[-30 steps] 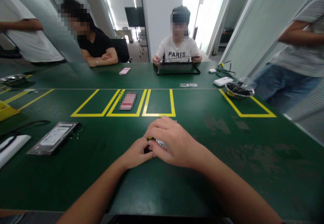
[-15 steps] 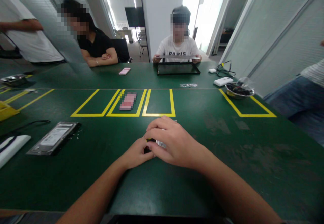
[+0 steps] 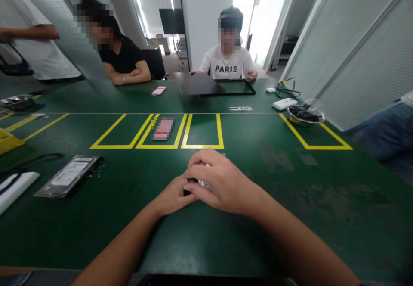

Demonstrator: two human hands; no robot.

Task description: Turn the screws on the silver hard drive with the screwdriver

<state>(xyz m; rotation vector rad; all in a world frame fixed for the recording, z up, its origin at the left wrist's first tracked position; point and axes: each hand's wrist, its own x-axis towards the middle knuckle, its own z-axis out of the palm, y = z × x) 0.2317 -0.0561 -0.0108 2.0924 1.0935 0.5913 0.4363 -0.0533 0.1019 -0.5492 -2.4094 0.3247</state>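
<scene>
On the green table in front of me, my right hand (image 3: 222, 180) curves over a small black and silver object (image 3: 205, 184), its fingers closed about it. From the other side my left hand (image 3: 177, 196) grips the same object's left end, fingers bent and touching those of my right hand. Most of the object lies hidden under the fingers, so its kind does not show. To the left, apart from both hands, lies a hard drive (image 3: 72, 175) with a white label.
Yellow tape outlines mark the table (image 3: 322, 234). A pink phone-like item (image 3: 164, 129) lies inside one. A metal bowl of dark items (image 3: 305, 116) and a white device (image 3: 284, 104) are at right. Opposite, a person holds a dark flat panel (image 3: 198, 83) beside a black frame (image 3: 251, 88).
My hands stay nearly still around the object. Across the table, the person's flat panel has swung left and tilted, held now by one hand. People at both edges have shifted slightly.
</scene>
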